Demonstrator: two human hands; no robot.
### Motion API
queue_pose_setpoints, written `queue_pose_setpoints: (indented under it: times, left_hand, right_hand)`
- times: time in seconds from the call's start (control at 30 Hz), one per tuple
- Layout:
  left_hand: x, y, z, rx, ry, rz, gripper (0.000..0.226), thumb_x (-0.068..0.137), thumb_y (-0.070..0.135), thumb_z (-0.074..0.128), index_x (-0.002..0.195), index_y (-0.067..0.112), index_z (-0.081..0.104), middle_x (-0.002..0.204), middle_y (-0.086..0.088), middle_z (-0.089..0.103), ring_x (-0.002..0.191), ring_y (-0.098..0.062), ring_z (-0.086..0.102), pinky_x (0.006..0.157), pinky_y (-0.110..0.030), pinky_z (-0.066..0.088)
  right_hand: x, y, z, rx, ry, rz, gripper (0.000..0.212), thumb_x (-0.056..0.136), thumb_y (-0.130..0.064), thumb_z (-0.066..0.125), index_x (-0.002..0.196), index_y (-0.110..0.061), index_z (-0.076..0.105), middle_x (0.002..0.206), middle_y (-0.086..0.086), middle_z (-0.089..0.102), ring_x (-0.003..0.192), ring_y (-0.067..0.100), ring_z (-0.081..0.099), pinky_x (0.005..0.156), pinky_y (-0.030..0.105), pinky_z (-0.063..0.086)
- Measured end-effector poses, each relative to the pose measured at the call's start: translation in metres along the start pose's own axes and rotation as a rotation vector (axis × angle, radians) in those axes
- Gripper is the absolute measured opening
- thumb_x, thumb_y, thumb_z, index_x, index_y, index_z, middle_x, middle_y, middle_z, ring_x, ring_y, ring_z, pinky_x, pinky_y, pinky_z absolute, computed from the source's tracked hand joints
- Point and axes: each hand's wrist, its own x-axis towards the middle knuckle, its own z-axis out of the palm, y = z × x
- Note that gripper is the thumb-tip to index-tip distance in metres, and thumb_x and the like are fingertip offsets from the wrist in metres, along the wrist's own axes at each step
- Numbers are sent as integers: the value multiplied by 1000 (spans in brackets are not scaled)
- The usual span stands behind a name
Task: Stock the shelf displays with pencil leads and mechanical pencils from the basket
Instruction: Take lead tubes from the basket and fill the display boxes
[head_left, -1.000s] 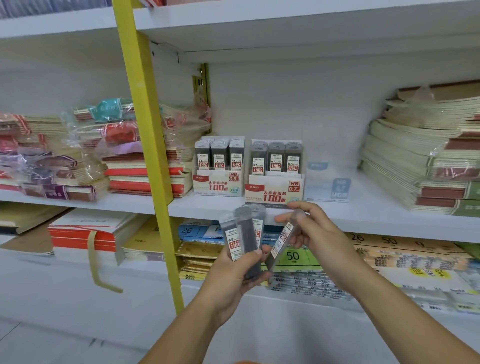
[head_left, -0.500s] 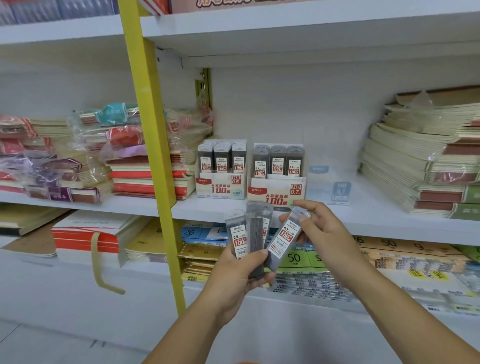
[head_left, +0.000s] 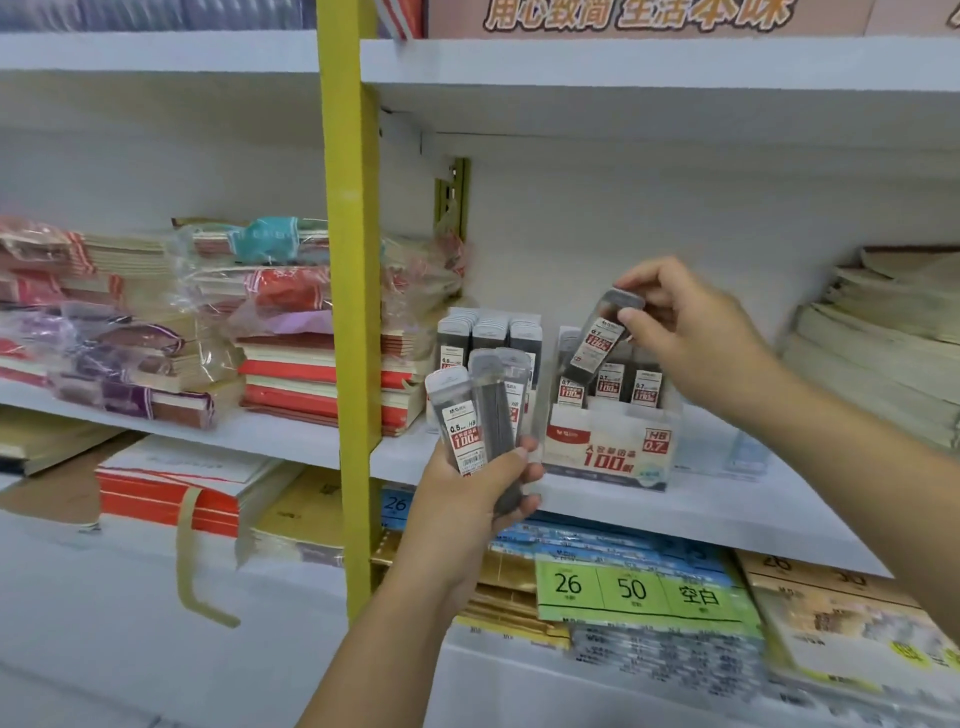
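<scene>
Open room lies above the 0.7 box (head_left: 613, 452), up to the upper shelf (head_left: 649, 62). The 0.5 box (head_left: 488, 318) stands just beside it on the left, then the post (head_left: 347, 312) and left stack (head_left: 311, 374). Right, a clear holder (head_left: 748, 452), then the right stack (head_left: 883, 353).

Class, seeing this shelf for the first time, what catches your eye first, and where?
The right hand holds a tilted lead case over the HB 0.7 display box on the shelf. The left hand grips several more cases beside it. A yellow post rises at centre-left.
</scene>
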Motion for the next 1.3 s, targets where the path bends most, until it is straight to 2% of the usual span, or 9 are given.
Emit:
queue_pose_setpoints:
  times: [0.1, 0.37, 0.47, 0.57, 0.7, 0.83, 0.97, 1.1, 1.3]
  left_hand:
    - [6, -1, -3, 0, -19, -12, 34, 85, 13, 76, 116, 18, 65, 97, -6, 79, 80, -16, 75, 64, -25, 59]
    - [9, -5, -9, 47, -60, -26, 60, 63, 29, 84, 118, 15, 66, 95, -9, 78, 79, -17, 75, 66, -27, 59]
    - [6, -3, -9, 53, -49, -30, 75, 48, 37, 84, 118, 16, 66, 95, -10, 78, 82, -19, 76, 65, -27, 59]
    - [3, -3, -12, 53, -72, -49, 59, 63, 28, 84, 118, 13, 68, 97, -9, 78, 85, -20, 76, 65, -27, 60]
    - [-3, -1, -11, 87, -101, -54, 61, 63, 31, 85, 118, 14, 66, 97, -10, 78, 88, -20, 77, 62, -26, 59]
    - [-7, -1, -5, 121, -134, -37, 54, 73, 24, 88, 119, 17, 61, 97, -12, 77, 85, -20, 77, 56, -23, 55]
    - [-11, -2, -1, 169, -153, -15, 41, 81, 20, 83, 115, 23, 60, 95, -9, 77, 82, -18, 77, 52, -21, 52]
    - [-14, 0, -2, 181, -194, 17, 49, 73, 51, 80, 114, 32, 62, 103, 1, 77, 92, -22, 76, 53, -21, 54]
    - [-13, 0, -7, 153, -203, 17, 36, 76, 49, 74, 110, 40, 66, 101, 2, 76, 91, -13, 74, 54, -22, 53]
  right_hand:
    - [9, 10, 12, -55, -101, 37, 28, 94, -18, 60, 97, -44, 53, 95, -27, 60, 93, -10, 59, 76, 10, 45]
    - [18, 28, 28, -319, -166, 18, 22, 90, -24, 65, 112, -29, 68, 95, -12, 53, 84, 3, 52, 69, 15, 37]
    - [16, 28, 28, -408, -182, 2, 33, 93, -25, 61, 125, -27, 64, 98, -9, 51, 87, 10, 49, 75, 23, 35]
    - [6, 24, 29, -452, -186, -32, 41, 96, -25, 57, 136, -29, 54, 102, -8, 47, 89, 9, 47, 77, 23, 36]
    - [-13, 7, 30, -253, -63, -60, 31, 93, -32, 57, 124, -30, 62, 97, -12, 54, 82, 3, 51, 72, 13, 38]
    - [-30, -23, 38, 103, -189, 88, 34, 75, -55, 63, 107, -45, 58, 91, -12, 61, 74, 4, 60, 65, 20, 50]
    - [-39, -32, 47, 304, -215, 174, 29, 77, -34, 77, 100, -39, 60, 91, -9, 64, 59, 8, 64, 54, 22, 55]
    - [-43, -28, 45, 514, -206, 235, 26, 83, -12, 74, 101, -29, 67, 92, 4, 67, 52, 13, 61, 45, 22, 47]
    - [-46, -20, 40, 621, -210, 265, 24, 85, -9, 70, 102, -27, 67, 103, 5, 65, 66, 24, 69, 58, 28, 56]
